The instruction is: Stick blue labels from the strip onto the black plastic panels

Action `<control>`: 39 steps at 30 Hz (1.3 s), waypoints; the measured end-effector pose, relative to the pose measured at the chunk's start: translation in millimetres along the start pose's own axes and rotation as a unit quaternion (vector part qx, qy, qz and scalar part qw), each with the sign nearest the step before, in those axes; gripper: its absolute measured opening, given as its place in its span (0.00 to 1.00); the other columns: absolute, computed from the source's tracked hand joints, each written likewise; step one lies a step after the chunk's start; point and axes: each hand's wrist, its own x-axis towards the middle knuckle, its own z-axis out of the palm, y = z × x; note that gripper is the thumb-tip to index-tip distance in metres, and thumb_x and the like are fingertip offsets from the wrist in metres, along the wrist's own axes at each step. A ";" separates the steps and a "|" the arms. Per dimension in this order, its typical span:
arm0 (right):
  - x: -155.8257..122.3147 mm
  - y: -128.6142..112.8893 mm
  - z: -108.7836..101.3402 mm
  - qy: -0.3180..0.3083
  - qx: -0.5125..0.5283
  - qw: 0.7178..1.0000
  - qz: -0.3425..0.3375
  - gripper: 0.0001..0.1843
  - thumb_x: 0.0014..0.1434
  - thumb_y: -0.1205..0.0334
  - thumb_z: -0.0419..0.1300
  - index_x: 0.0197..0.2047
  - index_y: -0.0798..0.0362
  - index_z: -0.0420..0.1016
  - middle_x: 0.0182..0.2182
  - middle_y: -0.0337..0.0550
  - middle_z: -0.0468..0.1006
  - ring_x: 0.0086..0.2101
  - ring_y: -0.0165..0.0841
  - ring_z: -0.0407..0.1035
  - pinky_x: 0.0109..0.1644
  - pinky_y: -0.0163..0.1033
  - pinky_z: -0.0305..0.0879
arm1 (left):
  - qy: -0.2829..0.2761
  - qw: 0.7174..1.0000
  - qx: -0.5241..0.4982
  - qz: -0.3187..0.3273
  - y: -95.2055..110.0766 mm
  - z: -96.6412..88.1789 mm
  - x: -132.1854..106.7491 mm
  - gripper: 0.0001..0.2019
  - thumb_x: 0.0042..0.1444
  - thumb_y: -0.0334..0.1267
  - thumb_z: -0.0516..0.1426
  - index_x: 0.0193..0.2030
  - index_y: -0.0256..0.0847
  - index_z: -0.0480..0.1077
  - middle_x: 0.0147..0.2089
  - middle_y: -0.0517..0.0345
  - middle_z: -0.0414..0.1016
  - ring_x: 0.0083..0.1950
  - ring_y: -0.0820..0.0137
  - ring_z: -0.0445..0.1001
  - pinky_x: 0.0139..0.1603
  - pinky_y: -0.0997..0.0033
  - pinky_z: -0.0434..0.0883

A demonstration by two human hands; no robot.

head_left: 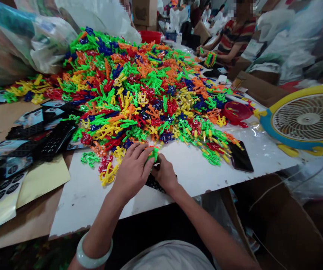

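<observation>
My left hand [133,168] lies over the near edge of a big heap of small coloured plastic pieces [138,86], fingers curled around a green piece [153,153]. My right hand [165,174] sits just beside it, fingers closed on the same green piece and resting on a black flat part [153,183] on the white board [195,168]. A pale bangle [92,258] is on my left wrist.
Black trays and printed cards [34,138] lie at the left. A dark phone [240,156] and a red dish [236,111] sit at the right, beside a yellow-blue fan [307,118]. Another person [231,41] works at the far end. Plastic bags [23,41] stand behind.
</observation>
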 end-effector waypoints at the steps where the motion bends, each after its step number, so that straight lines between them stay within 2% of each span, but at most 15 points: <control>1: -2.2 0.2 4.2 0.026 -0.060 0.998 -0.015 0.08 0.57 0.61 0.55 0.41 0.50 0.63 0.34 0.41 0.76 0.26 0.32 0.72 0.28 0.35 0.66 | 0.002 1.000 0.000 0.000 0.0 0.1 -0.2 0.20 0.67 0.43 0.46 0.60 0.40 0.66 0.61 0.51 0.68 0.66 0.61 0.57 0.69 0.53 0.56; 4: -6.0 -0.1 10.5 0.061 -0.156 0.985 -0.033 0.04 0.58 0.64 0.54 0.39 0.51 0.65 0.33 0.44 0.76 0.33 0.36 0.72 0.35 0.37 0.65 | 0.004 1.000 0.002 0.009 -1.1 0.2 -0.4 0.20 0.67 0.43 0.46 0.63 0.45 0.64 0.61 0.52 0.67 0.66 0.59 0.56 0.68 0.50 0.57; 6: -2.1 -0.1 2.3 0.043 -0.162 0.985 -0.035 0.03 0.56 0.65 0.57 0.36 0.51 0.66 0.30 0.40 0.75 0.29 0.33 0.71 0.33 0.35 0.64 | 0.000 1.000 0.003 0.017 -2.3 0.0 -0.2 0.20 0.67 0.43 0.46 0.62 0.47 0.65 0.60 0.53 0.67 0.65 0.59 0.57 0.68 0.50 0.58; 9: 16.0 1.4 -37.5 0.068 -0.179 0.981 -0.029 0.03 0.56 0.63 0.59 0.34 0.50 0.67 0.30 0.37 0.75 0.28 0.30 0.69 0.32 0.33 0.63 | -0.002 1.000 -0.003 0.020 -3.7 -0.8 0.1 0.19 0.67 0.43 0.46 0.61 0.47 0.67 0.59 0.53 0.68 0.64 0.59 0.57 0.68 0.50 0.58; 13: 48.9 7.0 -115.6 0.246 -0.214 0.945 0.036 0.05 0.62 0.60 0.54 0.38 0.53 0.63 0.47 0.58 0.69 0.46 0.41 0.67 0.43 0.42 0.61 | 0.004 1.000 -0.003 0.014 -3.3 -0.6 0.0 0.19 0.67 0.44 0.46 0.60 0.47 0.68 0.58 0.53 0.69 0.64 0.59 0.58 0.68 0.50 0.58; 15: 59.8 11.3 -145.2 0.279 -0.218 0.933 0.066 0.08 0.58 0.63 0.59 0.33 0.53 0.61 0.45 0.62 0.70 0.48 0.46 0.65 0.45 0.45 0.60 | 0.008 1.000 -0.003 0.008 -3.1 0.1 -0.2 0.19 0.67 0.43 0.46 0.60 0.47 0.68 0.58 0.53 0.69 0.64 0.59 0.58 0.67 0.50 0.59; 18: 61.5 17.0 -160.1 0.269 -0.190 0.940 0.091 0.14 0.53 0.66 0.62 0.27 0.50 0.57 0.33 0.53 0.72 0.42 0.45 0.69 0.42 0.44 0.61 | 0.005 1.000 -0.003 0.004 -3.0 0.5 -0.6 0.19 0.67 0.44 0.46 0.60 0.47 0.68 0.58 0.53 0.69 0.64 0.59 0.57 0.68 0.51 0.58; 21: 46.5 16.9 -137.3 0.211 -0.113 0.966 0.102 0.12 0.55 0.58 0.61 0.29 0.51 0.59 0.27 0.42 0.72 0.29 0.36 0.72 0.32 0.39 0.65 | -0.002 1.000 -0.002 0.003 -2.3 -0.4 -0.5 0.19 0.67 0.43 0.46 0.60 0.47 0.68 0.58 0.53 0.68 0.65 0.60 0.57 0.69 0.53 0.56; 23: 30.5 12.6 -108.0 0.137 -0.050 0.984 0.106 0.14 0.53 0.52 0.61 0.33 0.52 0.63 0.26 0.38 0.73 0.23 0.33 0.72 0.27 0.38 0.68 | -0.005 1.000 -0.003 0.001 -1.6 -1.3 0.0 0.19 0.67 0.43 0.46 0.60 0.47 0.68 0.58 0.53 0.68 0.65 0.61 0.57 0.69 0.53 0.55; 25: 13.6 7.1 -76.5 0.046 0.023 0.993 0.103 0.17 0.51 0.49 0.63 0.36 0.53 0.66 0.27 0.38 0.76 0.23 0.33 0.74 0.26 0.38 0.71 | -0.006 1.000 -0.002 0.000 -1.0 -2.0 0.5 0.19 0.67 0.43 0.46 0.60 0.46 0.68 0.59 0.53 0.68 0.65 0.60 0.57 0.69 0.53 0.56; 27: -2.2 3.1 -50.6 -0.046 0.135 0.985 0.093 0.20 0.48 0.49 0.65 0.39 0.52 0.68 0.30 0.38 0.77 0.24 0.33 0.75 0.27 0.38 0.73 | -0.007 1.000 0.001 0.002 -0.7 -2.2 0.8 0.19 0.67 0.43 0.46 0.60 0.46 0.68 0.59 0.52 0.68 0.65 0.60 0.57 0.68 0.53 0.56; 29: -16.5 1.4 -34.5 -0.095 0.220 0.967 0.085 0.21 0.47 0.51 0.67 0.40 0.52 0.68 0.28 0.36 0.76 0.23 0.31 0.74 0.25 0.35 0.72 | -0.008 1.000 0.003 0.000 -0.3 -2.1 0.4 0.19 0.67 0.44 0.45 0.60 0.46 0.67 0.59 0.52 0.68 0.65 0.60 0.57 0.68 0.52 0.56; 33: -39.0 -1.4 -23.5 -0.094 0.207 0.967 0.117 0.16 0.49 0.55 0.65 0.37 0.51 0.66 0.19 0.29 0.71 0.15 0.28 0.67 0.17 0.30 0.63 | -0.011 1.000 0.001 -0.008 0.4 -1.2 -1.2 0.20 0.68 0.44 0.45 0.60 0.45 0.67 0.60 0.52 0.66 0.66 0.60 0.56 0.69 0.54 0.56; 36: -48.0 -5.7 -16.9 -0.099 0.200 0.965 0.136 0.17 0.50 0.54 0.64 0.39 0.52 0.66 0.17 0.29 0.70 0.13 0.28 0.65 0.15 0.30 0.61 | -0.010 1.000 0.000 -0.012 -0.3 -0.4 -1.5 0.20 0.68 0.43 0.45 0.61 0.45 0.67 0.60 0.52 0.66 0.66 0.60 0.55 0.69 0.54 0.55; 39: -50.9 -7.8 -5.4 -0.087 0.146 0.979 0.110 0.14 0.52 0.54 0.62 0.39 0.52 0.67 0.18 0.30 0.70 0.13 0.28 0.64 0.16 0.31 0.61 | -0.010 1.000 0.000 -0.017 -1.0 -0.2 -1.2 0.20 0.68 0.44 0.45 0.61 0.45 0.67 0.60 0.52 0.65 0.66 0.59 0.54 0.69 0.53 0.55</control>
